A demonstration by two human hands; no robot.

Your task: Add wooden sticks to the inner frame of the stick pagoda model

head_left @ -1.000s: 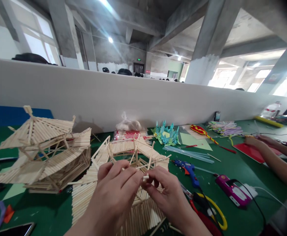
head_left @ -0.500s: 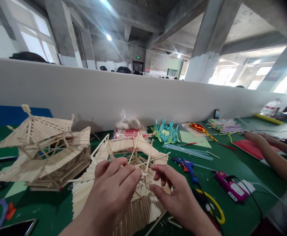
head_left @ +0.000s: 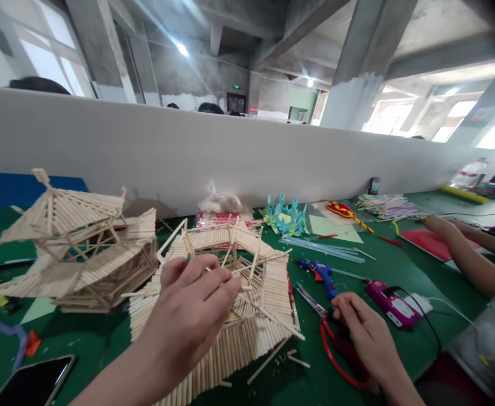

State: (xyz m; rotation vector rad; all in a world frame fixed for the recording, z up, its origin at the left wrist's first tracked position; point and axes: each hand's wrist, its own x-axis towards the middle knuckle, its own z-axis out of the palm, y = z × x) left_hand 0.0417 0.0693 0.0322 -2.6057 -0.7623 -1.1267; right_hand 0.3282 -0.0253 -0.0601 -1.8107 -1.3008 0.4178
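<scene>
A model pavilion roof of pale wooden sticks (head_left: 247,361) lies in front of me. My left hand (head_left: 200,304) is over its upper left part, with the fingers bent and pinched at a thin wooden stick (head_left: 247,288) near the centre frame. To the right of the model, my right hand (head_left: 363,330) is closed at the handle end of a pair of scissors (head_left: 329,344). Their blades point up and left, and a red handle loop hangs below the fingers. Just beyond the blades lies a blue glue gun (head_left: 321,273). My palms hide some of the sticks and part of the scissors.
A finished stick pavilion (head_left: 82,242) stands at left, near a phone (head_left: 35,380). Behind are a blue-green folded paper piece (head_left: 285,217) and clear glue sticks (head_left: 323,248). A purple power block (head_left: 393,304) with cables sits at right, near another person's arms (head_left: 463,248).
My right hand has left the model and moved right to the scissors, whose blades now show. My left hand stays at the model. The view has shifted slightly.
</scene>
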